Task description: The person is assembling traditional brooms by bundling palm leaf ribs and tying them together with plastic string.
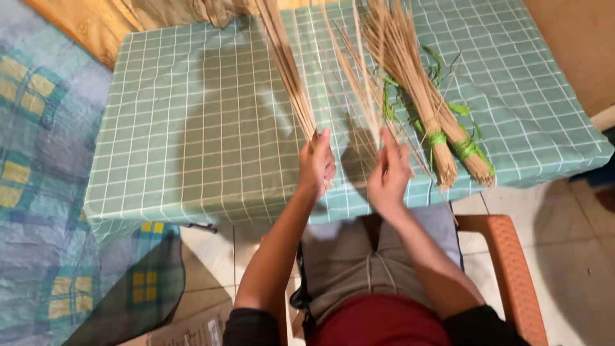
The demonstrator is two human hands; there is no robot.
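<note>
My left hand [316,163] grips the butt end of a bundle of thin tan sticks [286,64] that fans away across the table. My right hand [388,172] holds a few loose sticks [359,83] of the same kind, pinched near their lower ends. Both hands hover over the near edge of a table covered with a green checked cloth [192,128]. To the right of my right hand lie two tied stick bundles [442,138], bound with bright green strips [467,148].
Loose green strips [442,67] lie on the cloth behind the tied bundles. An orange chair arm [512,256] is at my right. A patterned blue and green mat [45,192] covers the floor on the left, with a cardboard piece [186,330] near my left elbow.
</note>
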